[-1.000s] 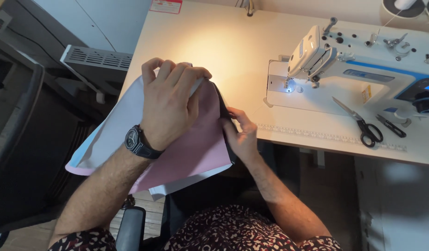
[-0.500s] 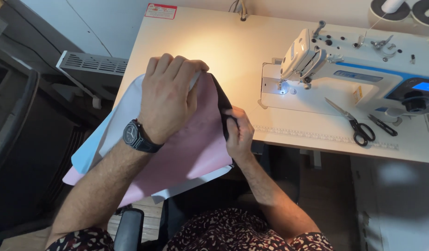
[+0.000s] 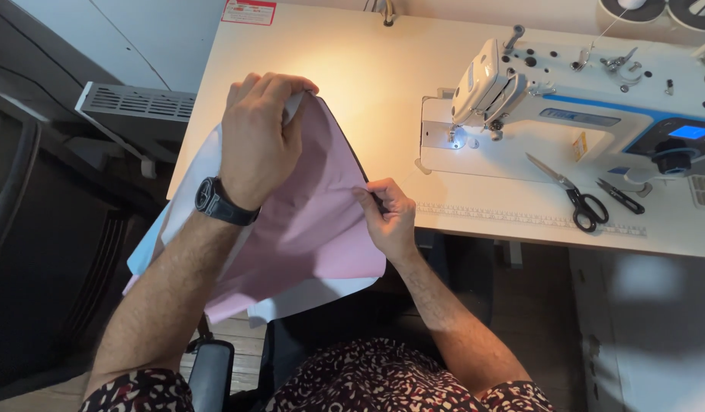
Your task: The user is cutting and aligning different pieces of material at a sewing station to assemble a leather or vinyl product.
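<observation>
The left hand, a dark watch on its wrist, closes over the top corner of a pink fabric piece, lifting it taut. The right hand pinches the same piece's dark-trimmed right edge, apparently to keep the layers aligned. The fabric hangs over the bench's front-left corner, above the lap. Farther right stand a white sewing machine and black scissors.

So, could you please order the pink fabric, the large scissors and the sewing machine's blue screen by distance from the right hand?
1. Pink fabric: pinched at its edge by the right hand.
2. Large scissors: on the table, to its right.
3. Blue screen: far right, on the machine.
</observation>
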